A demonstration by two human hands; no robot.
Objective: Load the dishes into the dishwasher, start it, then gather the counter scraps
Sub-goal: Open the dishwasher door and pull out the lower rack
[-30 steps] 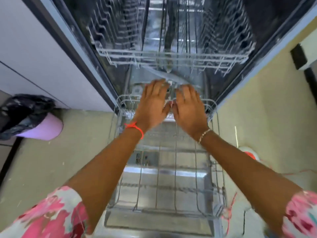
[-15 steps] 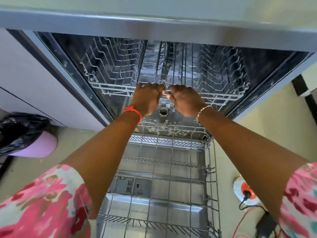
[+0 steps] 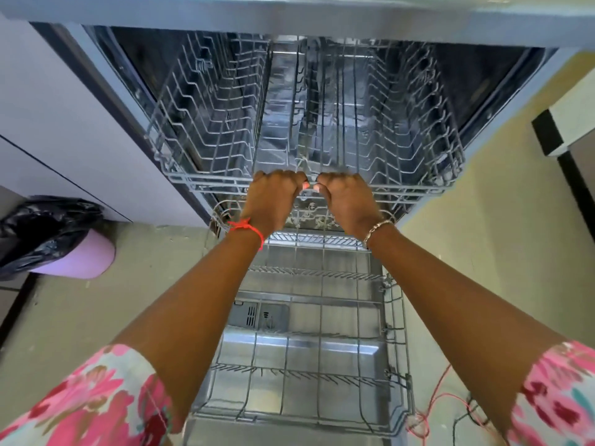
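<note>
The dishwasher stands open under the counter edge. Its upper rack, a grey wire basket with no dishes in it, sits partly inside the tub. My left hand and my right hand are side by side at the middle of the rack's front rail, fingers curled round the wire. The lower rack, also bare of dishes, is pulled out over the open door below my forearms. No dishes are in view.
A pink bin with a black bag stands on the floor at the left, beside white cabinets. Red and black cables lie on the floor at the lower right. A yellow wall runs along the right.
My hands rose from the far rail of the lower rack to the front rail of the upper rack and curled round it. The upper rack has since slid slightly outward.
</note>
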